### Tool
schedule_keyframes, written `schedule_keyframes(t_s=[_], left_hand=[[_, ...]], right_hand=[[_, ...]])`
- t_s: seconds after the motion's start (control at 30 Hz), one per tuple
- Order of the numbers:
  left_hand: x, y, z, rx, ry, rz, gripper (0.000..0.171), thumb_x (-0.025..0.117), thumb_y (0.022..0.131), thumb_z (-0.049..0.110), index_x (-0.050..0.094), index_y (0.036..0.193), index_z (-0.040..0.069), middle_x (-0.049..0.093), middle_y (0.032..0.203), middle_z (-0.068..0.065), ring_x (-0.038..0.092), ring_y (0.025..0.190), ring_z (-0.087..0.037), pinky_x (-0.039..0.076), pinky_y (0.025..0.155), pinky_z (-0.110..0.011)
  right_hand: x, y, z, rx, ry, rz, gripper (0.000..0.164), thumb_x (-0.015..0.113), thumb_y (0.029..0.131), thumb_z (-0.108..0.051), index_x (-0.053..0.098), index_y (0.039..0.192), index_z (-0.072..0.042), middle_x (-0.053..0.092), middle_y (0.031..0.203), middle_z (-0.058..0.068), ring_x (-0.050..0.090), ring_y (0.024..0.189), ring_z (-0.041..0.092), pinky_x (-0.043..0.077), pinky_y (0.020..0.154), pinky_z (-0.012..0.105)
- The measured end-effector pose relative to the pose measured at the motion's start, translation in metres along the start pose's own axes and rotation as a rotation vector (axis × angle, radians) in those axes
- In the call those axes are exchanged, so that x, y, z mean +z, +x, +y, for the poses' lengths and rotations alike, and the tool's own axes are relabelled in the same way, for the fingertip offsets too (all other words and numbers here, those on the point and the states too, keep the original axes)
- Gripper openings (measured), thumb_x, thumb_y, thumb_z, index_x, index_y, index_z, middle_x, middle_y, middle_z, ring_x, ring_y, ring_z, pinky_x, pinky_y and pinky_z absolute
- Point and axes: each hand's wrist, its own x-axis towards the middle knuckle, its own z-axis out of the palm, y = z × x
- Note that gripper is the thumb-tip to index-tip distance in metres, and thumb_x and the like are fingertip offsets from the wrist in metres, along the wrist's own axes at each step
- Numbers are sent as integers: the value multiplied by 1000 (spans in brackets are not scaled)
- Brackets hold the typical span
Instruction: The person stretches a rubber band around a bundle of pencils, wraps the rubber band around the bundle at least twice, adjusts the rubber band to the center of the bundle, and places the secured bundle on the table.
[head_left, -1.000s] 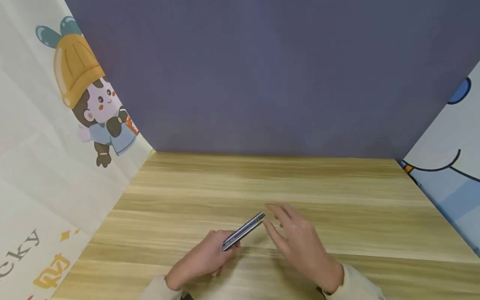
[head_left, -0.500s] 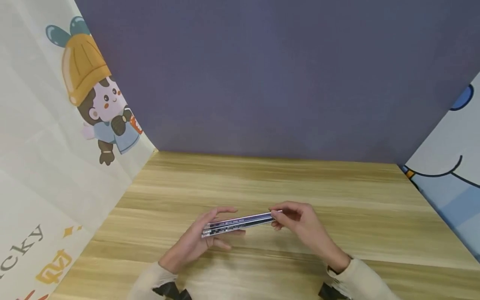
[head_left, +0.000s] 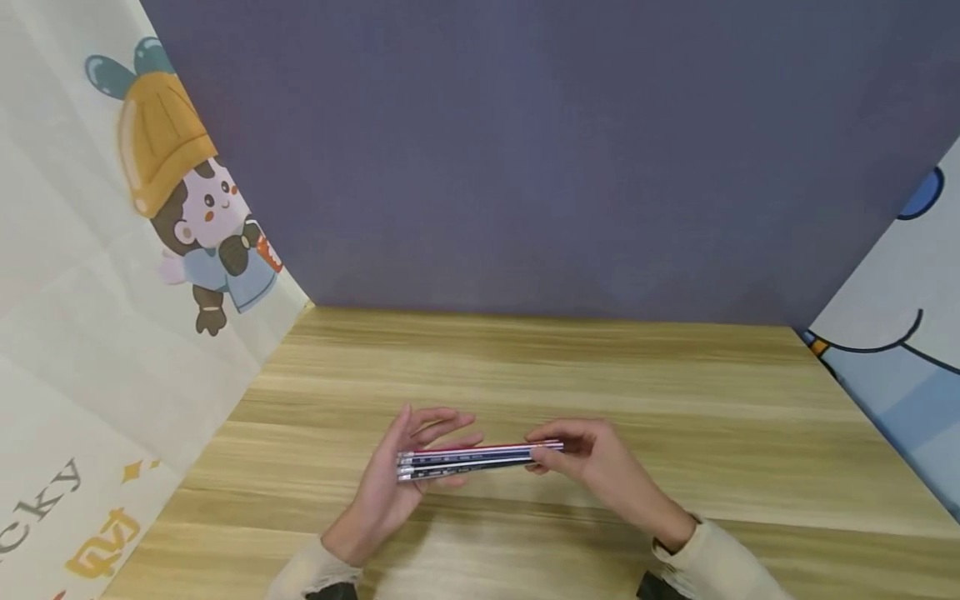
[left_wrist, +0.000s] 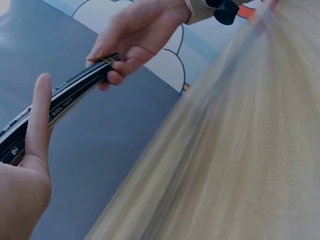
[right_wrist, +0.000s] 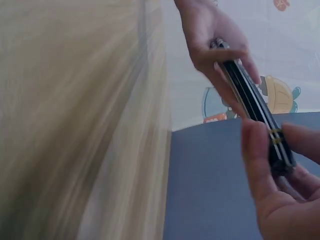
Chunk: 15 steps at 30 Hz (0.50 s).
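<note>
A bundle of several pencils (head_left: 472, 460), dark with pale stripes and one reddish edge, lies nearly level above the table in the head view. Its silvery ends meet the palm of my left hand (head_left: 386, 483), whose fingers are extended behind and beneath it. My right hand (head_left: 600, 467) pinches the other end between thumb and fingers. In the left wrist view, HB lettering shows on the pencils (left_wrist: 60, 100). A thin yellow band (right_wrist: 275, 132) crosses the bundle near the right fingertips in the right wrist view; whether it is loose or printed is hard to tell.
The wood-grain table (head_left: 562, 367) spreads beneath both hands. A dark blue-grey panel (head_left: 525, 150) rises at its back. White printed sheets with cartoon figures (head_left: 217, 200) flank the left and right sides.
The bundle has swung from a slant in the left hand's grip to nearly level. My left fingers have loosened and spread, while my right hand has taken hold of the far end.
</note>
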Motion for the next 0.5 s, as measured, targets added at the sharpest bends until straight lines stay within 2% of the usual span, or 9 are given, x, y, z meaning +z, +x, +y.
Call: schedule_keyframes(t_s=[0.1, 0.2, 0.33, 0.5], left_hand=[[1, 0, 3, -4, 9, 16, 60, 20, 110, 46, 56, 132, 3, 54, 143, -19, 54, 128, -40, 62, 78, -38], [2, 0, 5, -12, 17, 32, 57, 23, 110, 45, 59, 129, 5, 56, 141, -17, 53, 128, -40, 62, 77, -35], [2, -1, 7, 6, 46, 13, 55, 24, 110, 42, 62, 125, 5, 57, 140, -17, 54, 127, -39, 62, 76, -35], [5, -3, 6, 38, 155, -23, 54, 24, 111, 37, 63, 123, 2, 56, 140, -20, 56, 125, -39, 62, 74, -37]], right_hand=[[-5, 0, -1, 51, 0, -26, 35, 71, 94, -17, 65, 121, 5, 70, 105, 24, 73, 87, 33, 59, 80, 51], [-11, 0, -1, 61, -7, -46, 34, 69, 95, -19, 66, 119, 5, 70, 100, 28, 73, 82, 30, 59, 77, 55], [-12, 0, -1, 42, 15, -47, 31, 70, 94, -20, 68, 115, 3, 70, 95, 29, 73, 79, 30, 57, 75, 59], [-10, 0, 3, 4, 42, -57, 28, 71, 93, -16, 69, 114, 3, 73, 92, 23, 73, 80, 30, 56, 75, 60]])
